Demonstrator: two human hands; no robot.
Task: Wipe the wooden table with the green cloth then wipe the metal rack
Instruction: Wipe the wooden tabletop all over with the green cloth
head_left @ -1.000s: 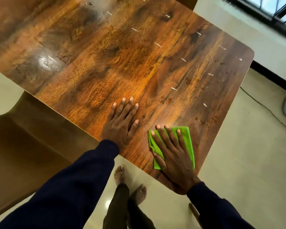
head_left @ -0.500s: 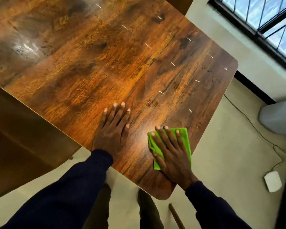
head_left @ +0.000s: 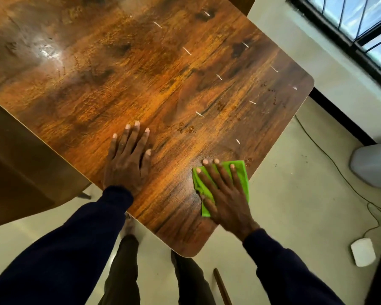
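The wooden table (head_left: 123, 80) fills the upper left of the head view, with small white scraps and dark crumbs (head_left: 186, 129) scattered over its right half. A folded green cloth (head_left: 242, 172) lies near the table's right edge. My right hand (head_left: 223, 194) presses flat on the cloth with straight, spread fingers. To its left, my left hand (head_left: 128, 159) rests flat on the bare wood, fingers straight. No metal rack is in view.
A brown chair (head_left: 20, 172) stands at the left, below the table edge. On the floor at the right lie a thin cable (head_left: 339, 172), a small white device (head_left: 363, 252) and a grey rounded object (head_left: 374, 166). A barred window (head_left: 361, 20) sits upper right.
The camera view has swung right, bringing the window and floor items into sight. My right hand has slid the cloth closer to the table's right edge. My left hand stays flat on the wood.
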